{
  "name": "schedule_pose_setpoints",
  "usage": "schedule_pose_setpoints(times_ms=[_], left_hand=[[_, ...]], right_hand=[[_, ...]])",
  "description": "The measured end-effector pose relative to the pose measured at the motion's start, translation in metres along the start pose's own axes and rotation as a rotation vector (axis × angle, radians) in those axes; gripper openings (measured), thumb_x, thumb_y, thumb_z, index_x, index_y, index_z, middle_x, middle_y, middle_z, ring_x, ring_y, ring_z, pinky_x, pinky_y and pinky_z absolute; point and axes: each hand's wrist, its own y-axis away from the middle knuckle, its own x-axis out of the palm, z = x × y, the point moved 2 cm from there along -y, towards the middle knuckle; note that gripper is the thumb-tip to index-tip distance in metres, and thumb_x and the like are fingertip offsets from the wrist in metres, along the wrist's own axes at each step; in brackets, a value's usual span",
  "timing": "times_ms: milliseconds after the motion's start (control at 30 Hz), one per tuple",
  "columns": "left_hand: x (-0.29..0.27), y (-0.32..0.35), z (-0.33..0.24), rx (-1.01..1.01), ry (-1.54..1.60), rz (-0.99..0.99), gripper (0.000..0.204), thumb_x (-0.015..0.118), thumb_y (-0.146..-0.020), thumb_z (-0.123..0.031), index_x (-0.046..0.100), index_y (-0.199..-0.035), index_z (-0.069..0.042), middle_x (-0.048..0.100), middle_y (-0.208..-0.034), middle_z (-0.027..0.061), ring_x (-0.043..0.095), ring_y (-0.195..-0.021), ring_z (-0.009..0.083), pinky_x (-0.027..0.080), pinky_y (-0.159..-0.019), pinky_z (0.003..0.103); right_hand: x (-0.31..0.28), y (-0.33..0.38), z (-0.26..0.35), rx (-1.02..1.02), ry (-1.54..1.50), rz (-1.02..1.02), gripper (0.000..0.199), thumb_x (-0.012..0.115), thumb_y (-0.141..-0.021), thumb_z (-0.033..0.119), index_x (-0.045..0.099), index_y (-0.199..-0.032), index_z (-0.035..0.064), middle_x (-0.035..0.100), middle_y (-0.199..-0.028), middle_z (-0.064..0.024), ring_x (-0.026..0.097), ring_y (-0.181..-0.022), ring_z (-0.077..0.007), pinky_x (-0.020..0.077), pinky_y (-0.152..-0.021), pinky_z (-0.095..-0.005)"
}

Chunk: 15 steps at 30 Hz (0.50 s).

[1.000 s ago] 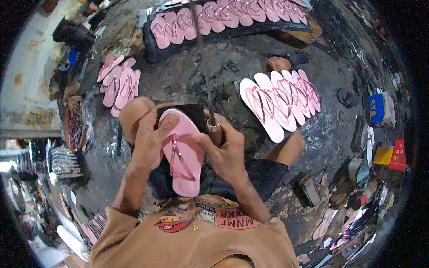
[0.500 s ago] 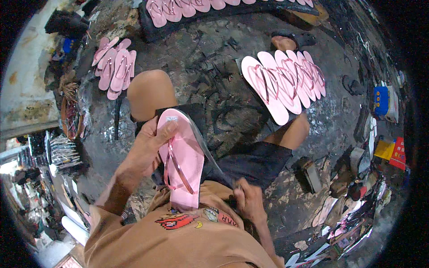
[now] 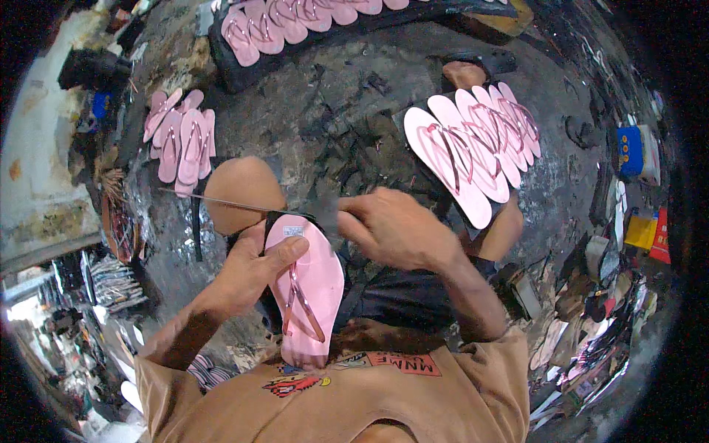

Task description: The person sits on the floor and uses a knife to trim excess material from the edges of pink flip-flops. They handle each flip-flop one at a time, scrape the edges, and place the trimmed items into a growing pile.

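Left hand: the left hand (image 3: 251,277) is clamped on a pink flip-flop (image 3: 309,292), the thumb laid across its upper face near the toe end and the fingers hidden beneath the sole.
Right hand: the right hand (image 3: 395,229) is closed in a fist just beyond the toe end of the flip-flop; what it pinches is blurred and cannot be told for certain.
Flip-flop: it is held over the lap, heel end toward the chest, toe end by the left knee (image 3: 242,193); a dark edge is seen under the toe, and a small pale label lies on the toe part. The heel is partly merged with the shirt hem.
Thin rod: a long thin metal rod or blade (image 3: 221,201) is seen running across the knee toward the right fist; its end there is lost in blur.
Row at right: a fan of pink flip-flops (image 3: 473,144) lies on the dark floor (image 3: 332,96) beyond the right hand, partly hiding the right leg.
Pile at left: a smaller pile of pink flip-flops (image 3: 181,140) lies toward the floor's left edge.
Top row: another row of pink flip-flops (image 3: 295,16) is cut off by the top rim.
Right edge: assorted clutter there is too small and bent to make out.
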Motion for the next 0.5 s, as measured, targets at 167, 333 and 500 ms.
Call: schedule_pose_setpoints(times_ms=[167, 333, 500], left_hand=[[-0.023, 0.006, -0.03, 0.323, 0.535, -0.178, 0.027, 0.067, -0.098, -0.022, 0.06, -0.117, -0.005, 0.064, -0.107, 0.0012, 0.059, -0.098, 0.0112, 0.051, -0.089, 0.032], [-0.015, 0.004, -0.008, 0.458, -0.041, -0.697, 0.031, 0.067, -0.096, -0.016, 0.058, -0.125, -0.008, 0.067, -0.117, 0.0039, 0.065, -0.106, 0.0177, 0.056, -0.096, 0.038], [0.071, -0.006, -0.006, 0.355, 1.166, -0.179, 0.037, 0.073, -0.092, -0.015, 0.059, -0.125, -0.009, 0.065, -0.124, 0.0045, 0.064, -0.114, 0.0185, 0.055, -0.103, 0.039]], right_hand=[[0.048, -0.051, -0.078, 0.109, -0.526, -0.263, 0.041, 0.045, -0.105, 0.036, 0.065, -0.101, 0.0007, 0.061, -0.07, -0.013, 0.056, -0.06, -0.0292, 0.0465, -0.059, -0.04], [0.053, 0.036, -0.063, 0.207, -0.673, -0.659, 0.037, 0.045, -0.107, 0.035, 0.063, -0.102, 0.0026, 0.051, -0.065, -0.0012, 0.047, -0.054, -0.0117, 0.0382, -0.049, -0.0305], [0.085, 0.133, -0.017, 0.019, -0.378, -0.787, 0.032, 0.05, -0.103, 0.035, 0.061, -0.11, 0.0052, 0.056, -0.066, -0.0128, 0.059, -0.056, -0.0265, 0.0462, -0.053, -0.0385]])
